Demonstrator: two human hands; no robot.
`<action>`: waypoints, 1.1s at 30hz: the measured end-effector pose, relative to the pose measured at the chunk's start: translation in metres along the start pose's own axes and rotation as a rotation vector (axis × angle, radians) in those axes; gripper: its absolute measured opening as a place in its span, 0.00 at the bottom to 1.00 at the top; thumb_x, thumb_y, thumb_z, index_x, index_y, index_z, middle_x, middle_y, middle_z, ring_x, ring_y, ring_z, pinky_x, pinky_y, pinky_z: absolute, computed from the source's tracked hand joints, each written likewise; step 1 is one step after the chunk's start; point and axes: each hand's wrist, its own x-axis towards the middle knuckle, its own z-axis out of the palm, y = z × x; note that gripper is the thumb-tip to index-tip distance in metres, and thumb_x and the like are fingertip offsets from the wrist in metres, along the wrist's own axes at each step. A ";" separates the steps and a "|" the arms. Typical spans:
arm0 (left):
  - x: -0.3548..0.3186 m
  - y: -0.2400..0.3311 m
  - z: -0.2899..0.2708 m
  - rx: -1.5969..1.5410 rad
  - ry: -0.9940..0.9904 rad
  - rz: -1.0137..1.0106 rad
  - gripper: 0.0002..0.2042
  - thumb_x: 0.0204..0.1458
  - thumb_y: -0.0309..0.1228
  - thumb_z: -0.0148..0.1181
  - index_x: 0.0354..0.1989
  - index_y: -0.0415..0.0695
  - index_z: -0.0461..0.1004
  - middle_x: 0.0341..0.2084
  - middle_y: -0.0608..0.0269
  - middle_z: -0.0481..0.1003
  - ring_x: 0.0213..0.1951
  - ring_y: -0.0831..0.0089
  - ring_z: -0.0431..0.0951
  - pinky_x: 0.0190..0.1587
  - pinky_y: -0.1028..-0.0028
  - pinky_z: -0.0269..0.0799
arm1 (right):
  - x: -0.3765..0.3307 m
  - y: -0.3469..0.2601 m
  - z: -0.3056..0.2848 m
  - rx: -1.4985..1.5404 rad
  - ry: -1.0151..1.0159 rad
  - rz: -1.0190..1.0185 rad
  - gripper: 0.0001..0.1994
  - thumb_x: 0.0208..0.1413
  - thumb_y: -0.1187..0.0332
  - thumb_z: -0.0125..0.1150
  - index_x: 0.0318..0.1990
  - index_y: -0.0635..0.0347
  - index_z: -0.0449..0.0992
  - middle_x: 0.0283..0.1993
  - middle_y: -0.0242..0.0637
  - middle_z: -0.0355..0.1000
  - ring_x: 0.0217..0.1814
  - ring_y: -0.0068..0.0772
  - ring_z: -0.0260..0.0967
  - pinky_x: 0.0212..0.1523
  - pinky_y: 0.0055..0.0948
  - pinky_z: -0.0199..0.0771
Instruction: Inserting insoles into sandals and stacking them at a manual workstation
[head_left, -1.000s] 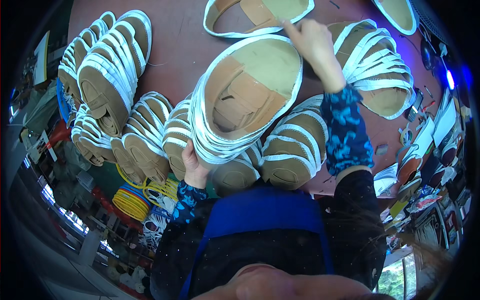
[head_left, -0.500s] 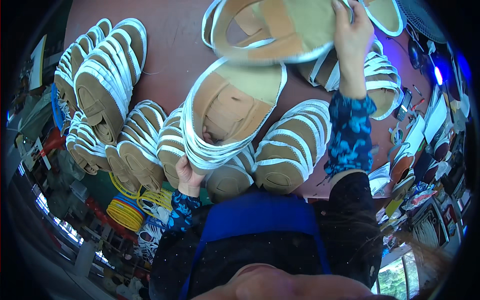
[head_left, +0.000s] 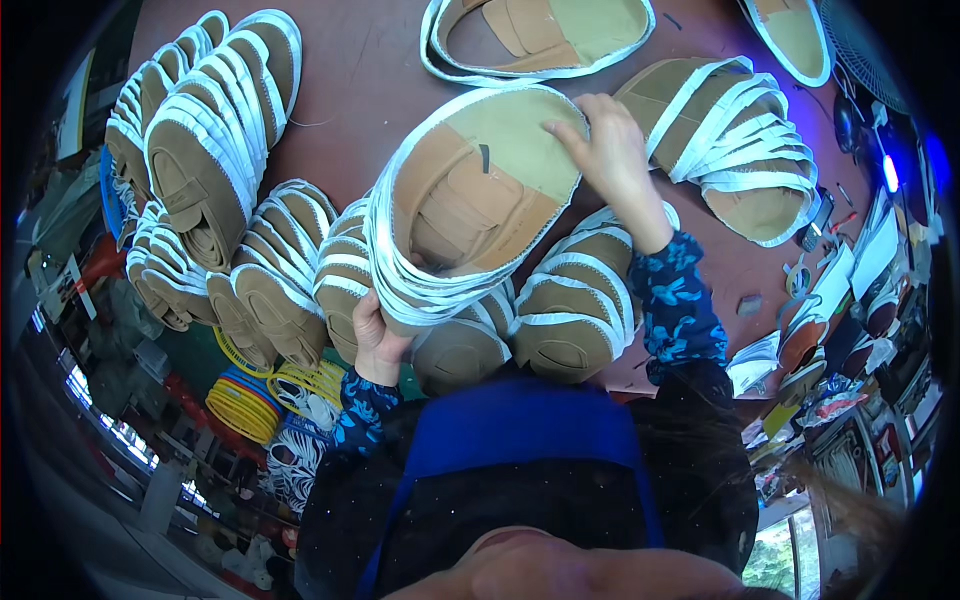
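I hold a stack of tan shoe uppers with white edging (head_left: 470, 200) above a reddish-brown table (head_left: 370, 90). My left hand (head_left: 375, 335) grips the near end of the stack from below. My right hand (head_left: 608, 150) lies on the far right edge of the top piece, fingers pressing on it. Under the stack rest more bundles of the same tan and white pieces (head_left: 575, 305).
More bundles lie at the left (head_left: 210, 160), at the upper right (head_left: 740, 150) and at the top (head_left: 540, 35). Yellow and blue coiled rings (head_left: 245, 400) sit low at the left. Small tools and clutter (head_left: 830, 300) crowd the right side.
My right hand has come back from the far top pieces and now rests on the stack's far edge. A new tan piece lies on top of the stack.
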 end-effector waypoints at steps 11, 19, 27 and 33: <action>-0.008 0.002 -0.008 0.074 0.060 0.054 0.36 0.54 0.30 0.70 0.71 0.34 0.63 0.67 0.43 0.70 0.68 0.49 0.70 0.73 0.45 0.62 | 0.000 -0.027 -0.049 0.610 0.468 0.086 0.09 0.64 0.68 0.69 0.49 0.60 0.82 0.34 0.37 0.81 0.28 0.20 0.73 0.31 0.26 0.74; -0.004 0.002 0.014 0.288 -0.072 -0.013 0.43 0.48 0.25 0.74 0.74 0.33 0.58 0.64 0.49 0.73 0.65 0.50 0.73 0.72 0.54 0.64 | 0.093 0.040 -0.088 0.453 0.632 0.092 0.10 0.61 0.70 0.64 0.47 0.65 0.80 0.38 0.57 0.78 0.41 0.60 0.78 0.43 0.45 0.76; -0.008 -0.001 0.021 0.161 -0.032 0.096 0.43 0.51 0.31 0.75 0.75 0.36 0.57 0.68 0.47 0.66 0.69 0.52 0.67 0.75 0.49 0.59 | 0.015 -0.018 -0.020 -0.026 0.260 0.118 0.16 0.57 0.60 0.73 0.43 0.64 0.80 0.40 0.48 0.79 0.42 0.53 0.78 0.43 0.46 0.77; -0.013 0.002 0.024 0.321 0.048 0.083 0.44 0.50 0.28 0.75 0.74 0.34 0.56 0.66 0.49 0.70 0.68 0.55 0.70 0.73 0.53 0.63 | -0.017 -0.023 0.009 0.166 0.215 -0.060 0.08 0.58 0.69 0.68 0.41 0.62 0.78 0.41 0.47 0.78 0.46 0.55 0.76 0.46 0.47 0.77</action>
